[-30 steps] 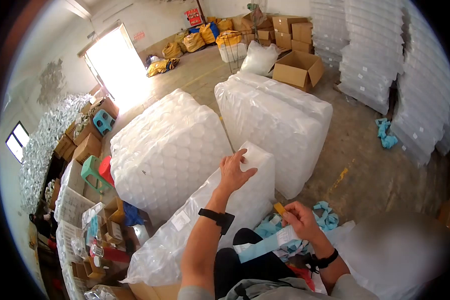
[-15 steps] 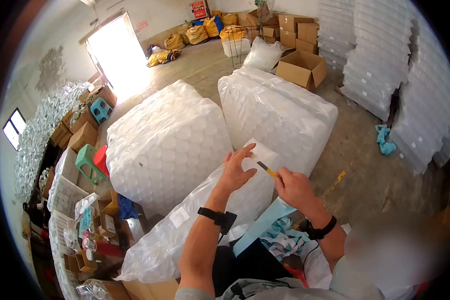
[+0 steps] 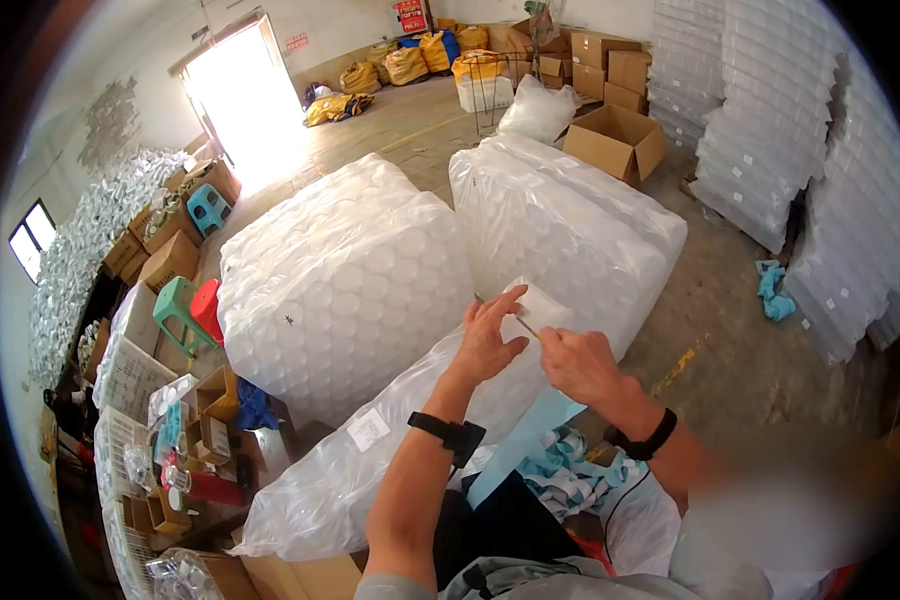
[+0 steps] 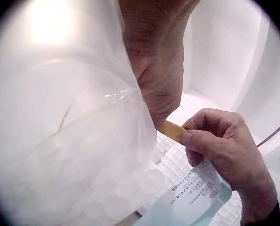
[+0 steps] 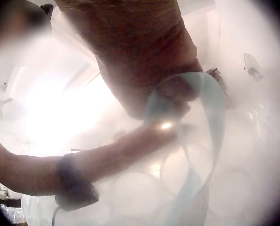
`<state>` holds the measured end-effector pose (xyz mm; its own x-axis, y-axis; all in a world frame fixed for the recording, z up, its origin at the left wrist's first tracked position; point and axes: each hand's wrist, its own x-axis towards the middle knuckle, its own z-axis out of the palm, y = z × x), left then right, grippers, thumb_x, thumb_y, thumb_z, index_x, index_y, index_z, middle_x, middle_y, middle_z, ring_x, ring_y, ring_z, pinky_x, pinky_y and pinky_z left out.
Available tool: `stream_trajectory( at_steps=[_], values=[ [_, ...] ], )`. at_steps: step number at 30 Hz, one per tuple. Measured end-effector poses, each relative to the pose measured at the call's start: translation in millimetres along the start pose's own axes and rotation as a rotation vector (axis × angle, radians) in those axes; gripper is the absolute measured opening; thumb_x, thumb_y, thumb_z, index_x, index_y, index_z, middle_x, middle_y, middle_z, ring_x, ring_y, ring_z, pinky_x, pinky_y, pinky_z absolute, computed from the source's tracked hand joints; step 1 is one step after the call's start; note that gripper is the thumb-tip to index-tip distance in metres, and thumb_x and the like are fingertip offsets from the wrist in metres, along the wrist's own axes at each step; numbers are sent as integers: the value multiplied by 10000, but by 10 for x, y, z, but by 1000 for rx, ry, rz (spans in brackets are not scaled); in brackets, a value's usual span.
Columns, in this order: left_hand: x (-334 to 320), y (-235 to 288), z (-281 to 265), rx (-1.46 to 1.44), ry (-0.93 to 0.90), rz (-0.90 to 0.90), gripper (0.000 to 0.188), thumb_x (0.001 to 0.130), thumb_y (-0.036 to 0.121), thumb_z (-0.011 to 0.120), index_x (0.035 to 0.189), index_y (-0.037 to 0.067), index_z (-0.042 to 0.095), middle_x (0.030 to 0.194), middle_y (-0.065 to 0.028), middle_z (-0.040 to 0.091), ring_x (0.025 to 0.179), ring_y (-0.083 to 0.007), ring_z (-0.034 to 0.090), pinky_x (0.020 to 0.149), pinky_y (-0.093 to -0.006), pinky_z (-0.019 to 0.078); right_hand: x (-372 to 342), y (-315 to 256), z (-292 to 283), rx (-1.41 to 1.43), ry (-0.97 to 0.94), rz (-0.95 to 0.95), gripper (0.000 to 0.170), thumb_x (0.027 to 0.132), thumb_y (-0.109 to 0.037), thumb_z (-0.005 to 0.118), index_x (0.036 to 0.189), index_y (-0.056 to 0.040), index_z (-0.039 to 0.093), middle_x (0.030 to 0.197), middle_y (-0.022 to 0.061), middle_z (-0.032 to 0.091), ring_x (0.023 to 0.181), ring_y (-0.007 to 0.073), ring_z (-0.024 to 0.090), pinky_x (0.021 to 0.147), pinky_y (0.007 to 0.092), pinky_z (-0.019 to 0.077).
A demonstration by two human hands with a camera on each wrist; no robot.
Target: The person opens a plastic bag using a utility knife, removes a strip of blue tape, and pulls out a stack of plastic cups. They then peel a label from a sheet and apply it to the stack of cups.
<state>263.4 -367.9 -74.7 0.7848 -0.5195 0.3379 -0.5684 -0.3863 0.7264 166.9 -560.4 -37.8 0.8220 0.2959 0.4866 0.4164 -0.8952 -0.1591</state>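
My left hand rests on the near end of a long clear plastic bag, fingers spread and thumb apart. Close to its fingertips is the blade of a yellow-handled knife, pinched in my right hand. The left wrist view shows the yellow handle between the thumb and fingers of the right hand. A pale blue strip hangs below the right hand; its printed face shows in the left wrist view. Whether the blade touches the plastic, I cannot tell.
Two large wrapped bundles stand beyond the hands. Blue scraps lie by the legs. Stools, cartons and a red bottle are at left; tall plastic stacks rise at right.
My right hand has risen from beside the lap towards the left hand, bringing the knife and drawing the blue strip upward. The left hand stays on the bag with its fingers spread.
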Motion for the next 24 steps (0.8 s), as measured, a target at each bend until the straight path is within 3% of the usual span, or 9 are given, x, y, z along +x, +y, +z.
stream_trajectory(
  at_steps=[9,14,17,19,24],
  values=[
    [10,-14,33,-13,-3,24,923,769,71,819,1604,231,462,1358,-42,655,1423,-266,517,1269,-626,154,90,45,140,-57,-38,-94,106,876,-89,667,866,-79,562,711,108,656,615,350,683,550,462,542],
    [6,-41,25,-24,13,36,951,775,42,804,1622,238,418,1360,-1,662,1460,-277,485,1267,-654,124,42,-5,81,-36,1,-68,83,880,-101,657,859,-83,579,724,120,676,636,363,700,570,468,561],
    [-2,4,-20,-18,-41,0,929,821,42,795,1636,256,404,1390,12,663,1447,-237,514,1278,-653,73,-129,69,24,-55,-77,49,77,890,-118,659,923,-62,618,772,147,719,676,380,735,602,478,584],
    [-6,20,-24,-5,-70,29,912,833,50,783,1635,253,400,1401,11,660,1454,-238,506,1278,-654,62,-322,94,-77,124,96,115,90,926,-120,667,929,-54,606,779,163,716,684,393,729,606,488,570],
    [9,-86,80,103,-22,113,849,874,60,742,1629,227,393,1385,11,669,1452,-247,501,1272,-663,68,-973,22,-116,389,154,355,111,942,-106,709,973,-22,643,781,188,713,692,393,723,613,459,556]
  ],
)
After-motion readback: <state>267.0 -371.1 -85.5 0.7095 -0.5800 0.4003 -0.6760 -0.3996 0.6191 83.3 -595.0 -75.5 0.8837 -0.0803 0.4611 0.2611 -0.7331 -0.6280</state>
